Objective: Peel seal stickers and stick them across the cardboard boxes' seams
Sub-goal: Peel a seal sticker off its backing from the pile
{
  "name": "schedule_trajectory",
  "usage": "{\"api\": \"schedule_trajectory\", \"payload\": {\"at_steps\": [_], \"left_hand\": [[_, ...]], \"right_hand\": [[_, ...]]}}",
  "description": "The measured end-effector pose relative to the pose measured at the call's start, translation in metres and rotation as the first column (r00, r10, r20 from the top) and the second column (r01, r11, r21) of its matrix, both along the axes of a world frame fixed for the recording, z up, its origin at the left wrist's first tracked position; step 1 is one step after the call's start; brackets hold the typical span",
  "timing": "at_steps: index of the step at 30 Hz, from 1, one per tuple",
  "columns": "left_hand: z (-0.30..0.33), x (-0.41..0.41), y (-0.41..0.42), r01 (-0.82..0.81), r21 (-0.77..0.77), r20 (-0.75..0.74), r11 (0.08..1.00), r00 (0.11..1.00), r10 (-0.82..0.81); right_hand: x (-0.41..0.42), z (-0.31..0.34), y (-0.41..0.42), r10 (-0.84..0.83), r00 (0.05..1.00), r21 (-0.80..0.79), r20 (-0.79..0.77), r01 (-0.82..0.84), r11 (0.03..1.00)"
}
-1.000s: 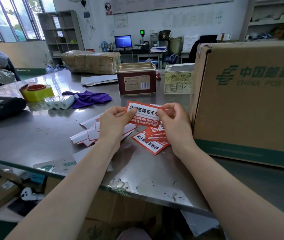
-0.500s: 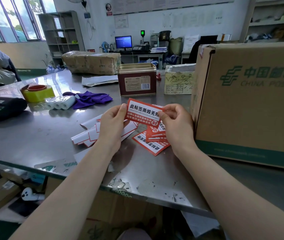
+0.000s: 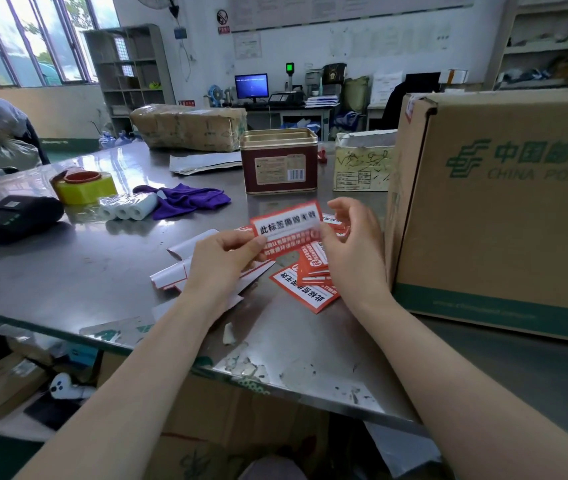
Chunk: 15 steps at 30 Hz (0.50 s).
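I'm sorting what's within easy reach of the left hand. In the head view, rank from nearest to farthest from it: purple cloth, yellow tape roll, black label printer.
From the left hand:
1. Purple cloth, just beyond it, up-left.
2. Yellow tape roll, farther left.
3. Black label printer, far left near the table edge.

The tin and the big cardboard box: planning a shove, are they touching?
Apart. The head view shows bare table and a small carton between the tin and the cardboard box.

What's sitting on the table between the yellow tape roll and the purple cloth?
In the head view, a shrink-wrapped pack of small white paper rolls lies between the yellow tape roll and the purple cloth, its far end touching the cloth.
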<state>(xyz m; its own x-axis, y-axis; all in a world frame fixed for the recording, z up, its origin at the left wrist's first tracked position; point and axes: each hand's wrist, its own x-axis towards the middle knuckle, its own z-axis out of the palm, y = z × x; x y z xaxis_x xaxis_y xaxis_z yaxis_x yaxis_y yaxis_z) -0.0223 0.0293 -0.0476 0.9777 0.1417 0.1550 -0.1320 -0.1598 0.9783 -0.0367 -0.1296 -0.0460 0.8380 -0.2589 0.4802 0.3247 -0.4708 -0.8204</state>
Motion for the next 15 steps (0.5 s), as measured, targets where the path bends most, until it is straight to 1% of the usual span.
{"api": "schedule_trajectory", "payload": {"at_steps": [2, 3, 6, 7, 9, 10, 13, 15], "left_hand": [[-0.0005, 0.0004, 0.0019, -0.011, -0.088, -0.008, 0.996, 1.0, 0.01], [-0.0006, -0.0002, 0.0016, 0.023, -0.132, -0.013, 0.991, 1.0, -0.025], [-0.003, -0.0026, -0.002, 0.215, -0.252, 0.028, 0.943, 0.976, -0.215], [-0.0036, -0.0039, -0.0031, 0.271, -0.27, 0.045, 0.924, 0.962, -0.269], [-0.0054, -0.0048, -0.0043, 0.336, -0.246, 0.066, 0.909, 0.942, -0.33], [-0.0059, -0.0049, -0.0044, 0.354, -0.22, 0.072, 0.909, 0.935, -0.347], [-0.0063, -0.0066, -0.0047, 0.394, -0.137, 0.073, 0.909, 0.919, -0.388], [-0.0063, -0.008, -0.0052, 0.397, -0.11, 0.068, 0.911, 0.918, -0.391]], "right_hand": [[-0.0018, -0.0004, 0.0037, 0.019, 0.998, -0.132, 0.051, -0.013, 0.991], [-0.0025, -0.0011, 0.0054, 0.049, 0.996, -0.185, 0.068, -0.035, 0.982], [-0.0018, -0.0045, 0.01, 0.188, 0.978, -0.308, 0.087, -0.153, 0.939], [-0.001, -0.0057, 0.0109, 0.226, 0.971, -0.346, 0.077, -0.187, 0.92], [0.0004, -0.007, 0.0119, 0.249, 0.967, -0.412, 0.047, -0.208, 0.887], [0.0005, -0.007, 0.0118, 0.246, 0.968, -0.42, 0.047, -0.204, 0.884], [-0.0013, -0.0041, 0.0096, 0.227, 0.973, -0.386, 0.041, -0.194, 0.902], [-0.0025, -0.0027, 0.0086, 0.217, 0.975, -0.38, 0.044, -0.184, 0.906]]}}
